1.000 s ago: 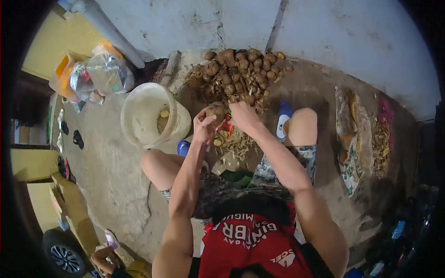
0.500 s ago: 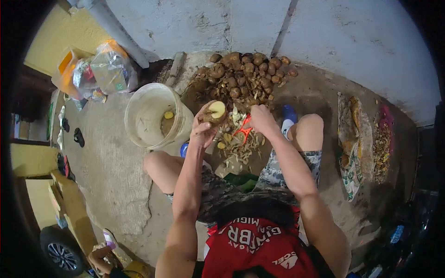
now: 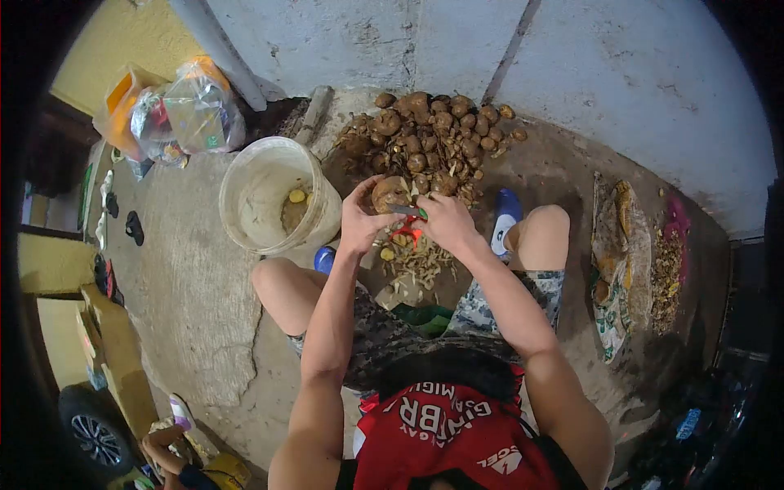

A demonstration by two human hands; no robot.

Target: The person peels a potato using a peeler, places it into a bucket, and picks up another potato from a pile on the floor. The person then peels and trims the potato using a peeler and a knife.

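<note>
A large round brown tuber is held in my left hand, fingers wrapped round its left side. My right hand grips a knife with a green handle, and its grey blade lies against the tuber's lower edge. Something red-orange shows just below my right hand, partly hidden by it. Peelings are heaped on the floor between my feet. Beyond my hands a pile of brown tubers lies near the wall.
A white bucket with a cut yellow piece inside stands at my left. Filled plastic bags sit at the upper left. Sacks lie at the right. Another person's arm and a wheel show at the lower left.
The tuber's pale cut face, visible half a second ago, has turned out of view. My right hand has moved left to the tuber, and the knife blade now shows against it.
</note>
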